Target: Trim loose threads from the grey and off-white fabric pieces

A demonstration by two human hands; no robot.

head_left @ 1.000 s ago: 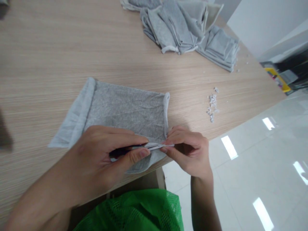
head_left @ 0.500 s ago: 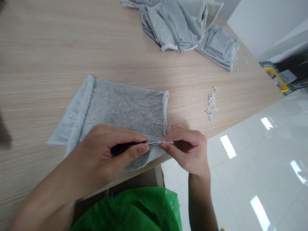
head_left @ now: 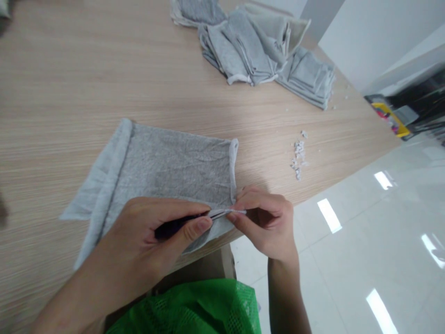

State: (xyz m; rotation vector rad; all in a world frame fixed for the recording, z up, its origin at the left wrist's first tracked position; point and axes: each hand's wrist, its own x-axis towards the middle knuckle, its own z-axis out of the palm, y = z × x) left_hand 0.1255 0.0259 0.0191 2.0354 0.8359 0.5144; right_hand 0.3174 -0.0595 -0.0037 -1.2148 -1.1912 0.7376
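A grey knit fabric piece (head_left: 177, 162) with a rolled, paler edge lies on the wooden table close to its front edge. My left hand (head_left: 156, 236) is closed around thread snips (head_left: 170, 228) with a dark purple handle. Their narrow blades point right, toward the fabric's near right corner; most of the handle is hidden in the palm. Right by the blade tips, my right hand (head_left: 267, 220) pinches the fabric's edge between thumb and forefinger.
Folded grey fabric pieces (head_left: 243, 46) are heaped at the table's far side. Small pale scraps (head_left: 298, 157) lie to the right of my hands. A green mesh bag (head_left: 194, 306) hangs below the table edge. A yellow-edged box (head_left: 391, 119) stands beyond the table.
The view has shifted slightly, so the table things appear a little lower and to the left. Both hands keep the same grip at the fabric's corner.
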